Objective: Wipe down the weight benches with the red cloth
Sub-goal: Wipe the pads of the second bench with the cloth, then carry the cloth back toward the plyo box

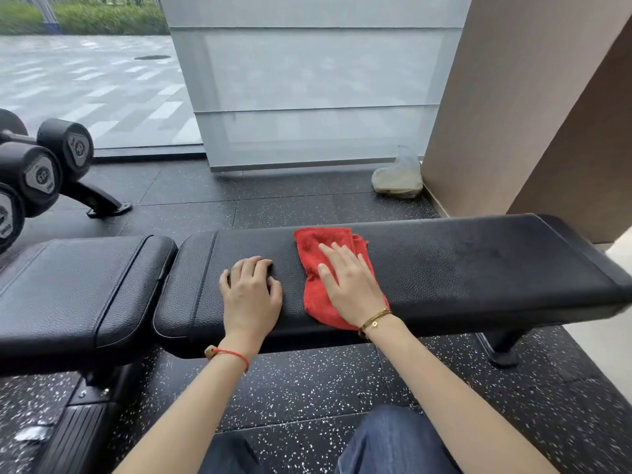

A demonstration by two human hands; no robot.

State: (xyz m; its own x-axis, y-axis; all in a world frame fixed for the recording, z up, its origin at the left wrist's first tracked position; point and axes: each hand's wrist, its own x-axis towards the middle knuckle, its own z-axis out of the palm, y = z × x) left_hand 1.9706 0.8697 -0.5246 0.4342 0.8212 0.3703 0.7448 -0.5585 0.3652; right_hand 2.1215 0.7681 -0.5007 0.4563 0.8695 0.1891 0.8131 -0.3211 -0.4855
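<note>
Flat and open, the right hand [349,278] presses palm-down on the red cloth [325,268], fingers spread over it rather than closed around it. That cloth lies crumpled on the top of the long black weight bench [478,265], around its middle and reaching from the far edge almost to the near edge. Just left of it, the left hand [251,289] rests bare on the same pad with its fingers curled under, holding nothing. A second padded bench section [78,289] sits close beside the long bench's left end, a narrow gap between them. Dumbbells [44,169] sit on a rack at far left. Against the wall corner beyond the bench, a clear plastic bag [398,176] stands on the speckled floor [307,388]; its contents look pale and lumpy, but I cannot tell what they are.
</note>
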